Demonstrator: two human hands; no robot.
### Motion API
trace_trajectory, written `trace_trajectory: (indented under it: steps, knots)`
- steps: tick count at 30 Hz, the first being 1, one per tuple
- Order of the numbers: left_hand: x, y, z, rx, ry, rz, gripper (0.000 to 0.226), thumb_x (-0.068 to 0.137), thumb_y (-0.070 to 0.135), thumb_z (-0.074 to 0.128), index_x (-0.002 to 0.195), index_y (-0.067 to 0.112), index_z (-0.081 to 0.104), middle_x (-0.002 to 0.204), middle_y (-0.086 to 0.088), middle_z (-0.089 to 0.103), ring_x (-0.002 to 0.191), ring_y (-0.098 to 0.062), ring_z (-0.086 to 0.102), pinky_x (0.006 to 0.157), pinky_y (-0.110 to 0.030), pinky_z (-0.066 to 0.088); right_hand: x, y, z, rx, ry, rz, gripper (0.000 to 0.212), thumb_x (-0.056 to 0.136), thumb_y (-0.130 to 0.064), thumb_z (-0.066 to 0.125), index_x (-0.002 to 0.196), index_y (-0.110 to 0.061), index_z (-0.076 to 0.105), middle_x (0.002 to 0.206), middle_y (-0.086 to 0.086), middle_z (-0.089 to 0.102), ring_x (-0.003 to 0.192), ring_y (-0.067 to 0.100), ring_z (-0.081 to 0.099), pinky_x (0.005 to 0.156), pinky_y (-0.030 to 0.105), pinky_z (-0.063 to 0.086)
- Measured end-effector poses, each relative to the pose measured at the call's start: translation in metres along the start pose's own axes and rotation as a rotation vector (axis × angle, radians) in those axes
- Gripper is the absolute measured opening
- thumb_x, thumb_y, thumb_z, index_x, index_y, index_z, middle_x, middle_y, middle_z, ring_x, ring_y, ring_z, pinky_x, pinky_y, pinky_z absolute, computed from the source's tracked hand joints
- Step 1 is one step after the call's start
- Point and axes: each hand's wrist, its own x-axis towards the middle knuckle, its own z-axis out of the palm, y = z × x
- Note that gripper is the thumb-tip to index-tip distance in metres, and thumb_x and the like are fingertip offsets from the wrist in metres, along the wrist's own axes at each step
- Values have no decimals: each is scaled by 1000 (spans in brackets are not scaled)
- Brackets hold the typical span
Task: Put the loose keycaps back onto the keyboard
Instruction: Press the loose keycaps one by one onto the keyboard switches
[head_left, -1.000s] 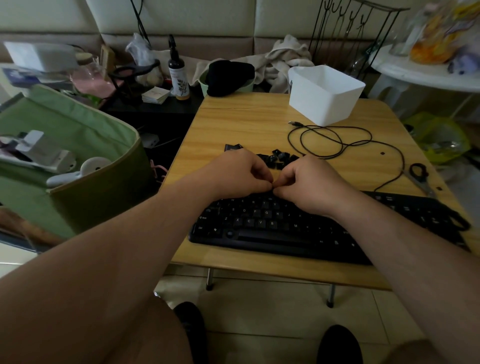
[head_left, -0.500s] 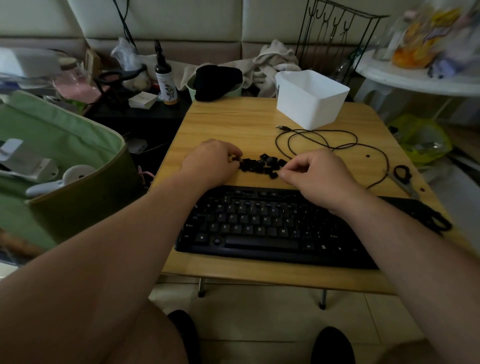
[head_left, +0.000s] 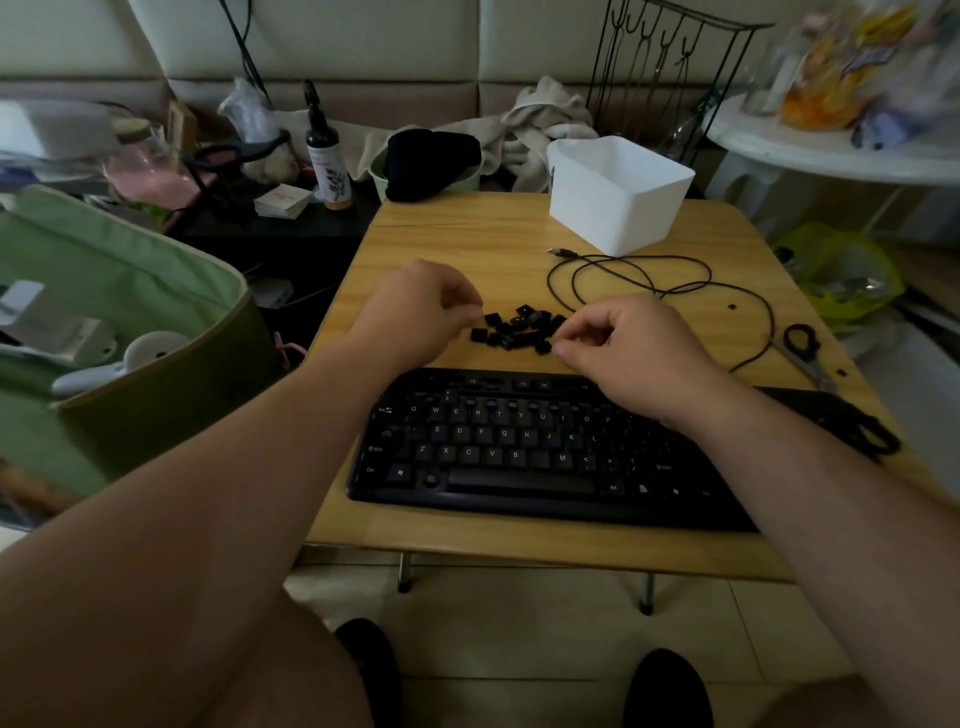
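wooden table (head_left: 467, 228): both hands at loose keycaps (head_left: 519, 330)

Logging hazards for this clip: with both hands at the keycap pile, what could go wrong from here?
1. The loose keycaps sit in a tight heap between the left hand and right hand; a careless pick might scatter some off the table.
2. The caps look alike and their legends are unreadable here, so one may go onto the wrong spot on the keyboard.
3. The cable lies close beside the pile and could snag.
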Motion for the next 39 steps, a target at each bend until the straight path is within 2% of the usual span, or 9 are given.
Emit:
trace_trajectory:
  steps: [2,4,6,9,13,22,29,36,39]
  knots:
    - [-5,7,2,-285,-29,-39,5,97,25,73,101,26,75,84,8,76,74,1,70,70,-23,52,-2,-1,3,-12,-47,-65,21,92,-27,76,110,-37,75,82,-11,68,66,-5,55,64,23,40]
    - [-11,15,6,-572,-175,-72,10,98,13,70,106,19,73,85,3,76,78,-7,72,75,-27,57,-2,-3,5,50,-31,-115,38,91,-26,78,125,-41,69,86,-13,69,64,-6,53,66,24,42]
    - [-17,22,8,-782,-332,-84,17,99,5,67,114,12,68,87,-3,75,83,-15,70,79,-28,59,-1,-4,6,150,25,-149,41,90,-25,79,123,-46,68,88,-13,69,62,0,48,65,26,48]
    - [-23,28,8,-931,-443,-91,26,99,1,63,124,11,62,88,-6,74,86,-16,68,82,-28,57,0,-6,7,243,81,-194,27,88,-21,81,105,-40,75,87,-10,71,63,2,49,64,22,46]
    - [-25,30,7,-1013,-475,-117,40,98,-8,60,133,11,57,104,-12,75,102,-22,69,91,-30,56,-2,-6,7,170,76,-242,23,83,-22,86,97,-38,77,87,-10,70,64,3,50,64,19,45]
    - [-27,32,0,-1094,-492,-98,62,94,-19,56,144,17,49,115,-14,74,106,-22,72,90,-27,58,-6,-8,9,80,138,-297,34,78,-20,89,108,-31,78,88,-11,65,63,7,48,64,18,43]
    - [-28,31,-2,-1137,-504,-103,59,93,-19,56,141,15,53,110,-13,74,102,-22,73,86,-25,58,-6,-8,8,95,142,-311,35,79,-20,88,105,-38,76,89,-10,66,65,8,49,64,19,44]
    - [-27,30,-3,-1132,-495,-113,44,95,-14,58,129,13,60,102,-11,72,100,-23,72,88,-27,59,-5,-8,8,82,96,-381,33,91,-3,72,117,-25,77,97,-12,65,92,-1,59,82,9,41]
    - [-28,29,-6,-1099,-509,-100,43,94,-15,59,127,13,62,99,-8,73,98,-20,71,90,-27,59,-6,-11,8,107,91,-342,37,92,-3,72,120,-27,75,98,-14,66,90,-4,60,82,6,40]
